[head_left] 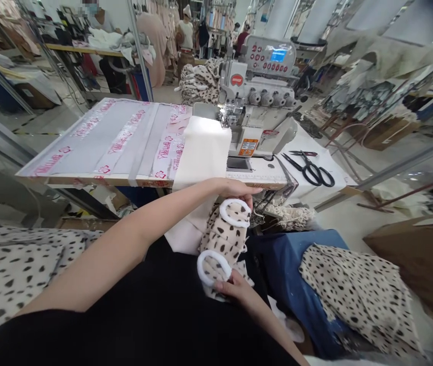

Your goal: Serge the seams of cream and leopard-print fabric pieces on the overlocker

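A cream spotted fabric piece [224,237] hangs over my lap, below the sewing machine's table edge. It has a white oval band at each end. My left hand [237,189] grips the upper end beside the upper white band [223,208], one finger stretched out to the right and the others curled behind the fabric. At the lower end, my right hand [235,287] pinches the cloth at the lower white band [201,267], thumb on top. A plain white cloth [205,152] runs from under the machine's needle area down over the table edge, behind my left forearm.
The sewing machine [254,96] stands ahead with its lamp lit. Black scissors [311,170] lie to its right. Spotted fabric [357,284] covers a blue container [277,254] at right; more spotted fabric [6,269] lies at left. Several people work in the background.
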The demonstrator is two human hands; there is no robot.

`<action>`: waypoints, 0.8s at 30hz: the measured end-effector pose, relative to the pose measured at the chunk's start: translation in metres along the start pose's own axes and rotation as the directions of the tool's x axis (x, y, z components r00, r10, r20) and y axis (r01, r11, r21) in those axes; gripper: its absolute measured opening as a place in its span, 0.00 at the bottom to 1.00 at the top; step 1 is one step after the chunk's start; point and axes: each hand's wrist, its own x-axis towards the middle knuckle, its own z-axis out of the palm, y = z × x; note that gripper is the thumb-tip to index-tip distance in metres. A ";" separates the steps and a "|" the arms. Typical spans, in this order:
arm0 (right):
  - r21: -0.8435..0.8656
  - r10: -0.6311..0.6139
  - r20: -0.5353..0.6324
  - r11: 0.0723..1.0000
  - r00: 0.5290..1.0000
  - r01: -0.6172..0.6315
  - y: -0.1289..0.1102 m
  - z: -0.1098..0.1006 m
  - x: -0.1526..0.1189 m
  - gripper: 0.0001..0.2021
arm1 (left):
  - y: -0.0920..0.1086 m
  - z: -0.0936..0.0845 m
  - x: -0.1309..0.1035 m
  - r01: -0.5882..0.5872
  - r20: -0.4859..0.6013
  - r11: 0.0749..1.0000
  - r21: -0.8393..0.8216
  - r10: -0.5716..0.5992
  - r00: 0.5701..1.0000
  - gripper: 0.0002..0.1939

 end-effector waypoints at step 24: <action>-0.239 -0.026 0.260 0.967 0.965 0.091 -0.117 0.000 -0.036 0.15 | 0.057 -0.009 -0.156 -0.280 -0.157 0.900 0.335 0.347 0.925 0.12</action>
